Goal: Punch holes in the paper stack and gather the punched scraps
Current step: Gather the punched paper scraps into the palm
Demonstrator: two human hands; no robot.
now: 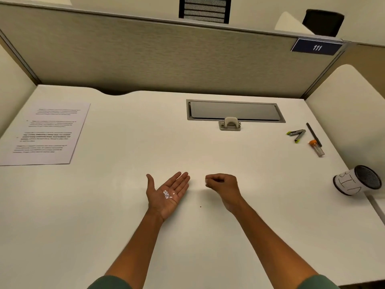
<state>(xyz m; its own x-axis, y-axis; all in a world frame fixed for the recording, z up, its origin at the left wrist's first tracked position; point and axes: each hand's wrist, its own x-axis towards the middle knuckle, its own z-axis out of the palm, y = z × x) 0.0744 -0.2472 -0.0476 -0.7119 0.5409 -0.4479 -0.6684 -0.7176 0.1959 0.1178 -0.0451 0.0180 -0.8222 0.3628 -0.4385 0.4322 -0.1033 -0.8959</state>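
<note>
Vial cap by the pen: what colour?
Orange, on the clear vial beside the pen; the head view shows it.

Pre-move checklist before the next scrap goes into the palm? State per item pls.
1. Left hand flat, palm up, ready to receive: ok.
2. Punched scraps sit in the middle of the palm, away from its edges: ok.
3. Right hand has a scrap between its curled fingertips: cannot tell, too small to see.
4. Right hand lined up over the palm: not ok, it is beside the palm, off to its right.
5. Desk free of stray scraps: not ok, one small dark speck lies near the right wrist; white bits on the white top would not show.
6. Paper stack and hole punch clear of the hands: ok.
</note>
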